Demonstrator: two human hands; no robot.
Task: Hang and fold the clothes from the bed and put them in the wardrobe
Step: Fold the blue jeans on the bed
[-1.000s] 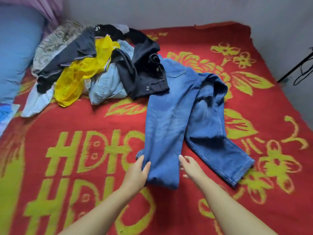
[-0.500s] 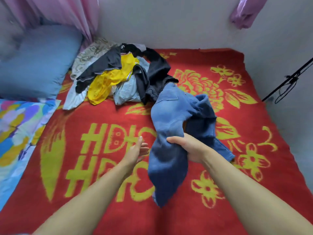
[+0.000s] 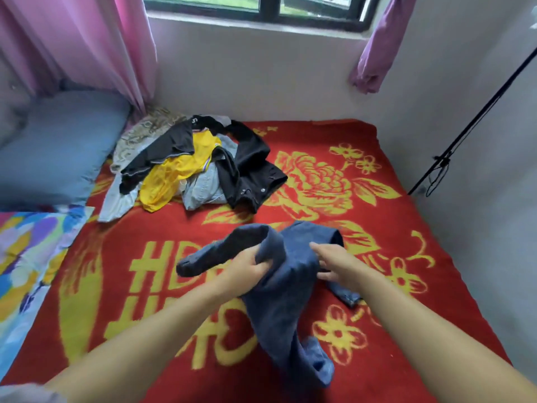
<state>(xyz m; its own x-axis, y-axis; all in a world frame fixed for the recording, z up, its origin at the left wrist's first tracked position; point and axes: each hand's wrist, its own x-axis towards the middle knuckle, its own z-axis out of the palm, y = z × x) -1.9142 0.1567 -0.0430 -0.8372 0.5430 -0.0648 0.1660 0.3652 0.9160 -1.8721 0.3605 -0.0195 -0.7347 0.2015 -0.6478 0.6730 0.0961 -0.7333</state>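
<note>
Left hand [image 3: 247, 269] grips a bunched fold of the jeans [image 3: 284, 289], fingers curled into the denim, forearm reaching in from the lower left. Right hand [image 3: 334, 264] rests against the other side of the jeans with fingers extended and slightly spread, palm turned toward the cloth; no curl around the fabric visible, so it reads as touching, not clamping. Right forearm enters from the lower right.

Jeans are lifted off the bed [image 3: 392, 228], held between both hands above the red blanket with yellow flowers and lettering. One end arches up and droops to the left of the left hand; the longer part hangs down toward the camera, its lower end blurred. A cuff lies on the blanket just below the right wrist.

Pile of clothes [image 3: 200, 167] sits toward the far left part of the bed, well apart from the hands: black, yellow, pale denim pieces tangled. Blue pillow [image 3: 55, 152] lies left of the pile. Pink curtain [image 3: 87, 45] hangs above it
</note>
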